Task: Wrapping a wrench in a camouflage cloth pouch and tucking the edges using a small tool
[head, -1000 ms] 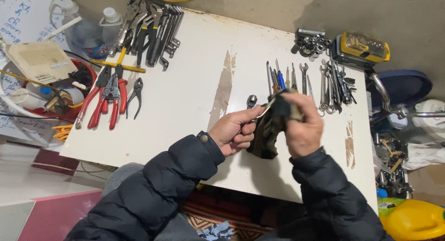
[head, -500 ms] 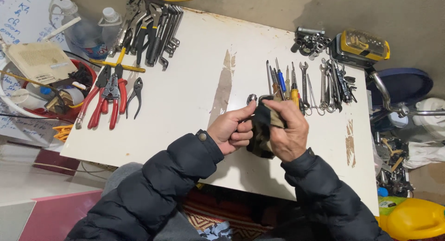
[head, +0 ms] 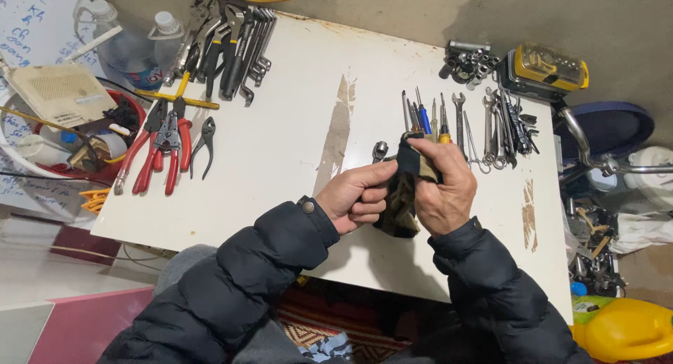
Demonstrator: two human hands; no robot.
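Compared with a second ago, your right hand [head: 449, 192] has slid up and over the dark rag [head: 403, 203], so the cloth now bunches between both hands instead of draping loose off to the side, and the small wrench [head: 379, 152] head pokes out just left of the rag's top edge. To me that reads as a wiping stroke along the tool, somewhere mid-clean rather than finished. Your left hand [head: 357, 196] is clenched around the wrench handle, thumb laid along the top toward the rag. The right hand is closed on the rag, fingers curled over its upper fold with the knuckles facing up. Both forearms come in low from the near edge of the white counter [head: 294, 147] and meet at the rag. Just beyond the rag lies the row of screwdrivers [head: 424, 115], and the spanners [head: 494, 129] sit right of those. The red pliers [head: 165, 150] are well off to the rag's left.
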